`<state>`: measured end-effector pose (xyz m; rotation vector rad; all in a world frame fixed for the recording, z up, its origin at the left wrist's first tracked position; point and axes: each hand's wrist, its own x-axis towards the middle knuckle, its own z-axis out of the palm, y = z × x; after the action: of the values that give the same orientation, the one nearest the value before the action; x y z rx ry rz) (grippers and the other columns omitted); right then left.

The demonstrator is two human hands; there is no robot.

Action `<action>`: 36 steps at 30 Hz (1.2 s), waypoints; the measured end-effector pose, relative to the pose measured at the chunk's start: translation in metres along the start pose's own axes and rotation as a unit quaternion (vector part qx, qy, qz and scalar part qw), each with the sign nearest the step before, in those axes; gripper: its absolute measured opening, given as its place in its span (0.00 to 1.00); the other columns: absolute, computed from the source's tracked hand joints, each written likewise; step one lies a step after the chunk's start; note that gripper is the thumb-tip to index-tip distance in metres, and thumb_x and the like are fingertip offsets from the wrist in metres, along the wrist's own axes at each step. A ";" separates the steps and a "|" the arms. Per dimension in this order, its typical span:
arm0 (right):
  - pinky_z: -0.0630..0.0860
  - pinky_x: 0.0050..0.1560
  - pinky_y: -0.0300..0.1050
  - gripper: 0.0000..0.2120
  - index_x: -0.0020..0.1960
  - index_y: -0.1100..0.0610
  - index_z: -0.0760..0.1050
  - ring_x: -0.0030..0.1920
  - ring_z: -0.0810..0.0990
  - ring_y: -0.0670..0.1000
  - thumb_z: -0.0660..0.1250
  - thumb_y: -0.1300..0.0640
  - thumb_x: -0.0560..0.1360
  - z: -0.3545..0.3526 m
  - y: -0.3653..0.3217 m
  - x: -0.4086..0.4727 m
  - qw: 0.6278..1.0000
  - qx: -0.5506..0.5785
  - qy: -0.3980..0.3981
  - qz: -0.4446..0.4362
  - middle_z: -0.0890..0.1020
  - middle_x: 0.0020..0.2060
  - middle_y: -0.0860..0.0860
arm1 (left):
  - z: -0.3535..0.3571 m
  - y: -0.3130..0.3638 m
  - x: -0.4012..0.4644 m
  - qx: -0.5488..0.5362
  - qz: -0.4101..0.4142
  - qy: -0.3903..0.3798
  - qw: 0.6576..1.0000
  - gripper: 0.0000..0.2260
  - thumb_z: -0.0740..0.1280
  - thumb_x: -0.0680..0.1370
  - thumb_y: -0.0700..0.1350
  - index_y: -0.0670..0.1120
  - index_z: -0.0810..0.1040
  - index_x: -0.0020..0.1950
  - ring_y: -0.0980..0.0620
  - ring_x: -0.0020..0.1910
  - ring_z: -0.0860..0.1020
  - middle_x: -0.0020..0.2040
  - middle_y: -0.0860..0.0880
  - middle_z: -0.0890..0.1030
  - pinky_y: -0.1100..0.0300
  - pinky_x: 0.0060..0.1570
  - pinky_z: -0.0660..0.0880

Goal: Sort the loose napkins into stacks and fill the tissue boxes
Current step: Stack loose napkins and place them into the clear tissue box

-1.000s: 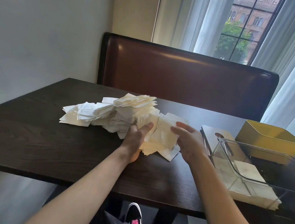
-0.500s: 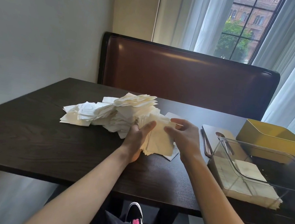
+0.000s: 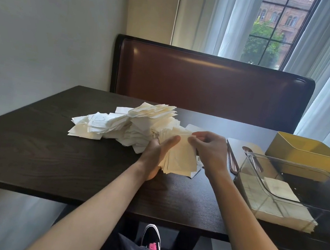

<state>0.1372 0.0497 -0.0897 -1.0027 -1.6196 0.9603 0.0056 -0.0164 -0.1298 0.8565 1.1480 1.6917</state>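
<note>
Napkins, a loose heap of cream-white paper squares (image 3: 123, 124), sprawl across the left and middle of the dark wooden bench (image 3: 33, 151), and that heap looks the same as it did a second ago. What has changed sits at its near right edge. We see our left hand (image 3: 156, 154) holding a gathered bundle of cream paper napkins (image 3: 180, 159) from the left side, thumb laid along the front sheet. Our right hand (image 3: 208, 150), which a second ago lay spread well to the right of a fanned-out bundle, has come in and now pinches the bundle's top right corner with curled fingers. So both hands are clamped on the bundle, and its edges are squarer than they were.

We judge that this is the squaring-up step: the sheets are becoming a stack fit for a box, but the stack is not yet moved.

Further right, a flat grey lid-like panel (image 3: 238, 145) lies on the bench, partly hidden. Beyond it a clear plastic tissue box (image 3: 258, 162) stands over a flat stack of napkins (image 3: 285, 216), with one smaller folded piece inside it. Behind that sits an open yellow rectangular box (image 3: 304, 159); we cannot tell what it holds. Most of the sorting seems still ahead, given how much of the heap remains loose.
</note>
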 end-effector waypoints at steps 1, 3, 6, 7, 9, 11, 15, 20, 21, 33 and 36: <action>0.83 0.39 0.42 0.04 0.43 0.54 0.83 0.39 0.84 0.48 0.74 0.62 0.72 0.000 -0.001 -0.001 1.000 0.015 -0.004 0.005 0.84 0.39 0.50 | 0.000 -0.002 0.001 0.002 0.005 0.005 1.000 0.11 0.70 0.79 0.45 0.43 0.80 0.60 0.43 0.55 0.84 0.56 0.42 0.85 0.47 0.56 0.81; 0.79 0.33 0.37 0.02 0.44 0.55 0.83 0.34 0.82 0.46 0.74 0.61 0.73 -0.003 -0.001 0.000 0.999 0.038 0.003 0.017 0.85 0.37 0.51 | -0.002 -0.005 0.004 -0.005 0.023 0.045 0.999 0.11 0.71 0.78 0.41 0.41 0.81 0.60 0.41 0.54 0.84 0.54 0.41 0.85 0.47 0.54 0.81; 0.77 0.37 0.39 0.04 0.48 0.57 0.84 0.39 0.81 0.48 0.73 0.60 0.73 -0.013 0.011 0.006 0.999 0.002 0.031 0.031 0.85 0.40 0.50 | -0.008 -0.006 0.009 -0.004 0.061 0.154 0.986 0.12 0.73 0.76 0.41 0.41 0.81 0.58 0.43 0.51 0.85 0.52 0.43 0.86 0.51 0.49 0.83; 0.76 0.39 0.39 0.06 0.49 0.57 0.84 0.41 0.81 0.49 0.74 0.60 0.73 -0.016 0.017 0.008 0.999 -0.033 0.020 0.034 0.85 0.43 0.50 | -0.010 -0.005 0.010 -0.007 0.075 0.180 0.981 0.13 0.74 0.75 0.41 0.41 0.81 0.59 0.45 0.51 0.85 0.52 0.44 0.86 0.51 0.50 0.83; 0.77 0.49 0.41 0.13 0.56 0.58 0.83 0.49 0.81 0.49 0.76 0.58 0.72 -0.017 0.030 0.009 0.991 -0.120 -0.042 0.050 0.84 0.50 0.51 | -0.011 -0.005 0.012 -0.021 0.083 0.215 0.973 0.14 0.74 0.75 0.41 0.41 0.81 0.59 0.47 0.51 0.85 0.52 0.45 0.85 0.50 0.52 0.82; 0.75 0.58 0.45 0.20 0.61 0.58 0.80 0.55 0.79 0.51 0.77 0.54 0.71 -0.016 0.039 0.009 0.975 -0.184 -0.108 0.066 0.81 0.55 0.52 | -0.012 -0.005 0.014 -0.029 0.080 0.232 0.969 0.14 0.75 0.74 0.40 0.41 0.81 0.59 0.46 0.51 0.85 0.52 0.44 0.85 0.48 0.54 0.82; 0.74 0.59 0.48 0.25 0.67 0.58 0.74 0.59 0.78 0.53 0.71 0.47 0.75 -0.011 0.043 0.013 0.968 -0.208 -0.111 0.079 0.79 0.60 0.54 | -0.013 -0.006 0.015 -0.030 0.070 0.238 0.968 0.13 0.75 0.74 0.39 0.39 0.81 0.57 0.44 0.50 0.85 0.51 0.42 0.85 0.47 0.53 0.82; 0.66 0.36 0.46 0.16 0.40 0.60 0.75 0.37 0.75 0.51 0.70 0.47 0.75 -0.002 0.040 0.021 0.950 -0.278 -0.106 0.092 0.74 0.35 0.52 | -0.013 -0.009 0.017 -0.018 0.056 0.234 0.971 0.14 0.76 0.73 0.41 0.38 0.81 0.57 0.42 0.50 0.85 0.51 0.41 0.85 0.45 0.54 0.82; 0.62 0.32 0.45 0.18 0.34 0.60 0.72 0.32 0.71 0.50 0.72 0.50 0.74 0.000 0.040 0.023 0.954 -0.263 -0.104 0.097 0.72 0.29 0.51 | -0.013 -0.008 0.017 -0.013 0.055 0.231 0.971 0.14 0.76 0.73 0.41 0.39 0.81 0.56 0.43 0.50 0.85 0.52 0.42 0.85 0.45 0.54 0.82; 0.77 0.40 0.39 0.02 0.44 0.58 0.82 0.41 0.82 0.50 0.71 0.62 0.75 -0.018 0.013 0.005 0.994 0.097 -0.012 0.049 0.85 0.41 0.54 | -0.010 -0.006 0.012 0.010 0.059 0.184 0.981 0.08 0.73 0.76 0.40 0.41 0.82 0.55 0.45 0.48 0.85 0.49 0.44 0.86 0.53 0.44 0.83; 0.78 0.37 0.37 0.03 0.49 0.62 0.81 0.39 0.83 0.49 0.70 0.64 0.76 -0.022 -0.012 -0.004 0.984 0.174 -0.034 0.016 0.85 0.41 0.55 | -0.009 -0.006 0.011 0.020 0.055 0.173 0.983 0.08 0.72 0.77 0.41 0.41 0.82 0.55 0.47 0.47 0.85 0.48 0.46 0.85 0.58 0.41 0.82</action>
<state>0.1575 0.0446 -0.0745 -0.7627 -1.4297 1.2599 -0.0041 -0.0082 -0.1376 0.6759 1.3911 1.9672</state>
